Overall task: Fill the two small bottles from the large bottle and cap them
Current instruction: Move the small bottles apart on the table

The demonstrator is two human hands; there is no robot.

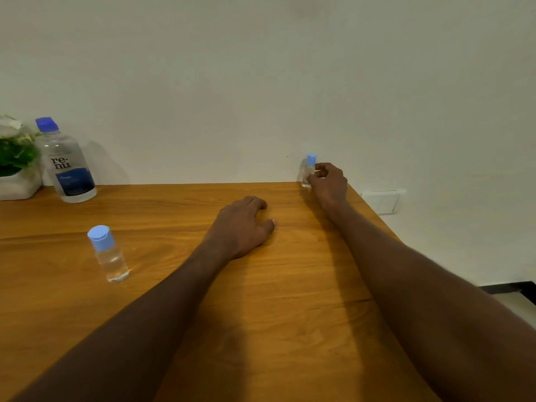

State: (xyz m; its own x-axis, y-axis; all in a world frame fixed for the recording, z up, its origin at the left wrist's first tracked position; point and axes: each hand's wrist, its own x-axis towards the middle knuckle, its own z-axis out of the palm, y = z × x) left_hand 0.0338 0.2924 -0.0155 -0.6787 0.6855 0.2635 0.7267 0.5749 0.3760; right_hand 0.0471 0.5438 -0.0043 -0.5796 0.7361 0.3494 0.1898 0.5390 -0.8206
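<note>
In the head view, the lower body of one small bottle (pixel 308 172) is partly hidden by the fingers (pixel 314 178) of the right hand (pixel 329 181), which is closed around it at the far right corner of the wooden table (pixel 290 300); only its light blue cap and a strip of clear wall are seen. A potted plant (pixel 16 161) at the far left corner is cut off by the frame edge. The left hand (pixel 240 227) is laid palm down on the table, fingers loosely curled, gripping nothing. The second small bottle (pixel 108 253) is stood upright near the left edge, capped in light blue, its clear cylindrical body pointing up. The large bottle (pixel 65 163), clear plastic with a dark blue label and blue cap, is stood upright along the far edge beside the plant; its small print is too blurred to read.
</note>
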